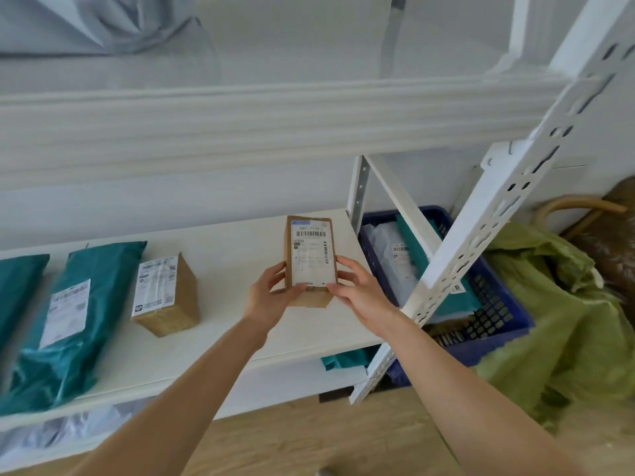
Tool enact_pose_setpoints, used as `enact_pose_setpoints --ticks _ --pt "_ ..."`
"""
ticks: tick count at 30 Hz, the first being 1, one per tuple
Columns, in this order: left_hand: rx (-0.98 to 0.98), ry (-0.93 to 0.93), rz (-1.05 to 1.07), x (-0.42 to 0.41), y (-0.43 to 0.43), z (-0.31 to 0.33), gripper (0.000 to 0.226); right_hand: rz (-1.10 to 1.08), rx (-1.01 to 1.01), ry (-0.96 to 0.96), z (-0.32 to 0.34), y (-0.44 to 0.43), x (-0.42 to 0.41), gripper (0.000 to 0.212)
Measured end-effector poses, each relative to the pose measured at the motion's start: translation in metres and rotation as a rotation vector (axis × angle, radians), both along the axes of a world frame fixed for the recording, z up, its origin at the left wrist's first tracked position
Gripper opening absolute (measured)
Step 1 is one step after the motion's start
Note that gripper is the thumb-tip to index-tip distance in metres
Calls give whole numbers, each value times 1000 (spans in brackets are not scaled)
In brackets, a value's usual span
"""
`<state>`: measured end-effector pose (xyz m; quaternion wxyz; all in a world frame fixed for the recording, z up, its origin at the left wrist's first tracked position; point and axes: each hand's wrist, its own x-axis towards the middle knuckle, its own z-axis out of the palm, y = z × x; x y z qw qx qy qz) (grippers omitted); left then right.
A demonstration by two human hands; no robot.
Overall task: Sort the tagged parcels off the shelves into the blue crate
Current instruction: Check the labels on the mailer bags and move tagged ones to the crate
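Observation:
A small brown cardboard parcel (pixel 311 255) with a white barcode label is held above the right end of the white shelf (pixel 226 255). My left hand (pixel 271 297) grips its left lower side and my right hand (pixel 357 290) grips its right lower side. The blue crate (pixel 494 314) stands on the floor to the right of the shelf, partly behind the slanted white upright, with teal and white mailers inside. On the shelf to the left lie another brown labelled box (pixel 166 297) and a teal mailer (pixel 68 321) with a white label.
A second teal mailer (pixel 17 286) shows at the left edge. The perforated white upright (pixel 498 214) crosses in front of the crate. A green sack (pixel 556 331) lies right of the crate. More bags sit on the lower shelf (pixel 51 431) and the top shelf.

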<state>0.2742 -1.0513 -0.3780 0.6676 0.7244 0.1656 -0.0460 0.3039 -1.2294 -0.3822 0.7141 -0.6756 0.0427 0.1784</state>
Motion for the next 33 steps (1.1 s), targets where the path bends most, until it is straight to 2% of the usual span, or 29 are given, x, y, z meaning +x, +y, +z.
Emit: enact_pose_setpoints --ticks 4,14,24,33 --pt "49 -70 -26 -34 14 25 60 10 37 -56 21 10 -37 60" --pt "24 -158 -33 -123 41 53 63 59 -70 -232 51 32 -124 69" --pt "59 -223 -70 -185 64 67 59 65 -108 -298 64 52 -191 76" --pt "34 -184 -93 -196 79 59 58 95 -144 -282 61 62 -200 78"
